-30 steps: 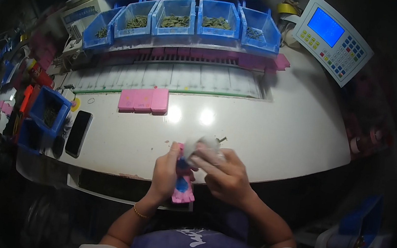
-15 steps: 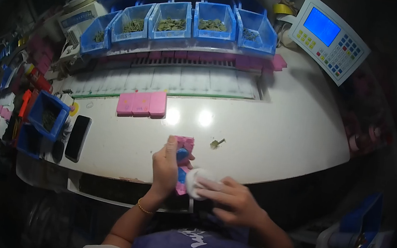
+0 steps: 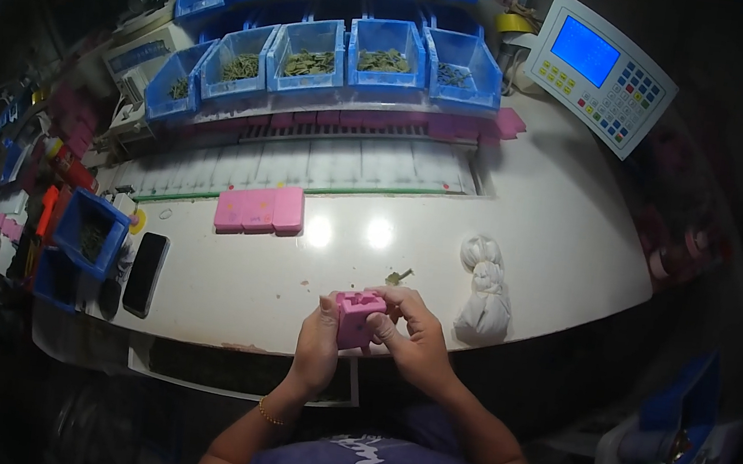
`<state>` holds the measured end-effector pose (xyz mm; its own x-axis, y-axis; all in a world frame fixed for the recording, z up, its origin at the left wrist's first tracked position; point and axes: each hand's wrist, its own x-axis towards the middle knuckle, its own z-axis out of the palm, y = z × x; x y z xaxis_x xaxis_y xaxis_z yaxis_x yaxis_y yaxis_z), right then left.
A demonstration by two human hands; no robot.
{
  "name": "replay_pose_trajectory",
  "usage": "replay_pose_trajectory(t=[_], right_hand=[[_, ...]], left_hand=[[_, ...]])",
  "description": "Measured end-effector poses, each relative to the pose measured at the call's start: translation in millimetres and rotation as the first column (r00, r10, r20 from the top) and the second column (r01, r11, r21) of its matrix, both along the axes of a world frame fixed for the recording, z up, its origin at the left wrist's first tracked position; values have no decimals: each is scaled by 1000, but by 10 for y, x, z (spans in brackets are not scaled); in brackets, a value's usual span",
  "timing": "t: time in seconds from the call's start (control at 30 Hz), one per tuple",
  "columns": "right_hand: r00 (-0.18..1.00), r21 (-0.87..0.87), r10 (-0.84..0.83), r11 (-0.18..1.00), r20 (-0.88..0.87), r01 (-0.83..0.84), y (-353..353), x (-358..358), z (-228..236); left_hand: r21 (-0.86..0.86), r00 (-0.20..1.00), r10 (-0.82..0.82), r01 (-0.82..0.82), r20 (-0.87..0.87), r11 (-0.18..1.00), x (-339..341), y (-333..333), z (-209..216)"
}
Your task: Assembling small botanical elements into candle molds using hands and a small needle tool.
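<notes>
In the head view, the pink block [image 3: 358,323] is above the near edge of the white worktable [image 3: 564,246], clasped between both hands; the left hand [image 3: 319,342] grips its left side, thumb up along that edge, its other fingers mostly hidden; the right hand [image 3: 421,340] pinches its right side, thumb pressed on the near face and fingers curled round the far side; the block's notched end faces up and away from the wearer; a gold bracelet [image 3: 271,414] circles the left wrist, nearer the wearer than the worktable's edge.

On the worktable's right part lies a knotted white cloth bundle [image 3: 483,306]; at its middle, just beyond the right hand, is a small greenish scrap [image 3: 398,277]; on its left part lies a black phone [image 3: 145,276]; toward its far side, left of centre, sit pink blocks in a row [image 3: 259,209]; blue bins [image 3: 306,83] stand in tiers above its far edge; a keypad panel [image 3: 607,85] with a blue screen rises at its far right.
</notes>
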<state>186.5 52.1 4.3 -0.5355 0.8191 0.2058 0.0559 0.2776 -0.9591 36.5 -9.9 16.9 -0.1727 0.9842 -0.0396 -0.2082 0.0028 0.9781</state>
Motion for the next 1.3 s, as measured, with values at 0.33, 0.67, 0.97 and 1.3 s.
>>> replay_pose_trajectory(t=[0.33, 0.67, 0.97, 1.3], right_hand=[[995, 72, -16, 997, -100, 24, -79, 46, 116], [927, -305, -17, 947, -375, -106, -105, 53, -13], [824, 673, -398, 739, 403, 28, 587, 289, -45], [818, 630, -381, 776, 431, 29, 605, 141, -310]], left_hand=[[267, 978, 29, 28, -207, 963, -115, -87, -114], [370, 939, 105, 25, -328, 929, -62, -49, -90], [39, 749, 266, -306, -607, 951, -640, -54, -171], [130, 435, 246, -280, -866, 951, -854, 300, -6]])
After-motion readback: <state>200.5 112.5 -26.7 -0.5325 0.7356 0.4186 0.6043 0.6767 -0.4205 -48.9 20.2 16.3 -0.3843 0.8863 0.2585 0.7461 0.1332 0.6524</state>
